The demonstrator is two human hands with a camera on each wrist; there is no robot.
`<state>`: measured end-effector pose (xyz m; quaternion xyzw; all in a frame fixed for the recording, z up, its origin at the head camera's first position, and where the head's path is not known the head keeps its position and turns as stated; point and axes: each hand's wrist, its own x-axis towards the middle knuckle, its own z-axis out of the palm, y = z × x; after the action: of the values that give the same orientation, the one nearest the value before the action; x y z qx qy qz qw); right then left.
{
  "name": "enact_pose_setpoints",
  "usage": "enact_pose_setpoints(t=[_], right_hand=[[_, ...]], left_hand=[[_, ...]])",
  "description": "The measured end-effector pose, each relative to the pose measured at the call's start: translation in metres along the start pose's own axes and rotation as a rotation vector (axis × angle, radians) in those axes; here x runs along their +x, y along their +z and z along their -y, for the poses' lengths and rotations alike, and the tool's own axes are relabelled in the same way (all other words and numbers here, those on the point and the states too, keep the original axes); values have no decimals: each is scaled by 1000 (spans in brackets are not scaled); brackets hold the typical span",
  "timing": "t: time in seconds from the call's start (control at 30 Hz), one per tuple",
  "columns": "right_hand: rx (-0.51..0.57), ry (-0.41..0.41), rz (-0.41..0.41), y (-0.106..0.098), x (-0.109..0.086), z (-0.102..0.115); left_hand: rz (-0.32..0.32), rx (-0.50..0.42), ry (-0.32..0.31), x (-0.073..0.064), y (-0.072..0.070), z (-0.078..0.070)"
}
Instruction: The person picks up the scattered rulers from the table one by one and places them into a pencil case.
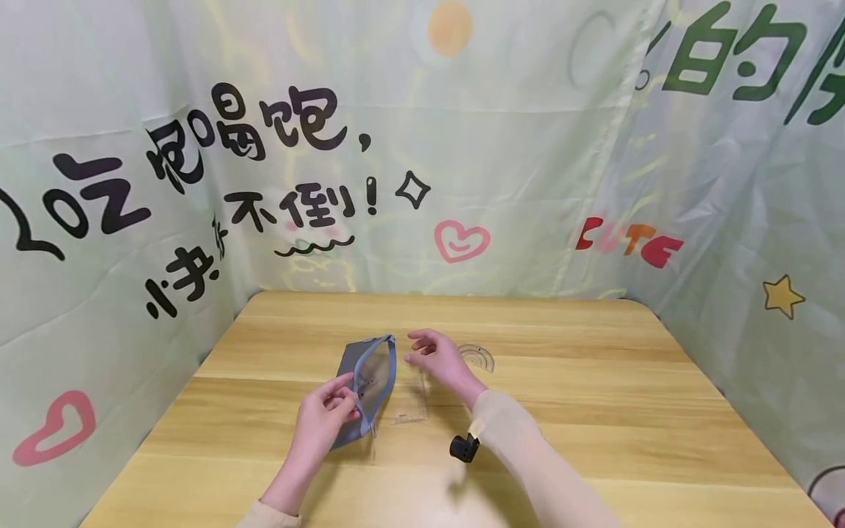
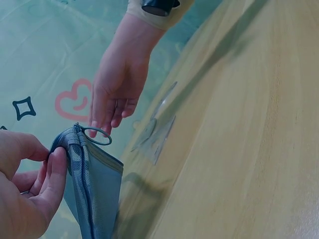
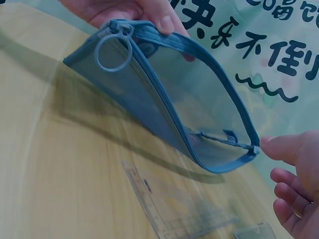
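Observation:
A blue zip pencil pouch (image 3: pixel 144 107) with see-through sides gapes along its zipper. My left hand (image 1: pixel 320 414) pinches its zippered edge between thumb and fingers, holding it over the table. A round pull ring (image 3: pixel 96 52) hangs at the near end, by the left hand. Just beyond the far corner is my right hand (image 1: pixel 442 363), its fingers loosely extended and holding nothing; in the right wrist view a fingertip (image 3: pixel 271 147) is right at that corner. Beneath and right of the pouch, a clear set square (image 3: pixel 164 211) lies flat.
A clear protractor (image 1: pixel 485 358) lies on the wooden table (image 1: pixel 594 411), behind and right of the right hand. On the right wrist sits a small black camera (image 1: pixel 464 447). Printed cloth curtains (image 1: pixel 515 161) enclose the table's back and sides.

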<state>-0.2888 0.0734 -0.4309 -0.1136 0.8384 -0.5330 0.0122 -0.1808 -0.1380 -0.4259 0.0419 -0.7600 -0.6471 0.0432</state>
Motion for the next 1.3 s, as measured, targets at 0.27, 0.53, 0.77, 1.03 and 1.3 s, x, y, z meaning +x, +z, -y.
enact_pose_setpoints(t=[0.27, 0.53, 0.77, 1.03, 1.3], right_hand=[[35, 3, -31, -11, 4, -6], [6, 13, -44, -20, 4, -8], [-4, 13, -50, -26, 3, -10], [-56, -20, -53, -34, 5, -18], [-90, -13, -69, -41, 8, -24]], left_hand=[[-5, 5, 1, 1, 0, -2], [3, 11, 7, 0, 0, -2], [1, 11, 14, 0, 0, -1], [1, 5, 9, 1, 1, 0], [2, 10, 10, 1, 0, 0]])
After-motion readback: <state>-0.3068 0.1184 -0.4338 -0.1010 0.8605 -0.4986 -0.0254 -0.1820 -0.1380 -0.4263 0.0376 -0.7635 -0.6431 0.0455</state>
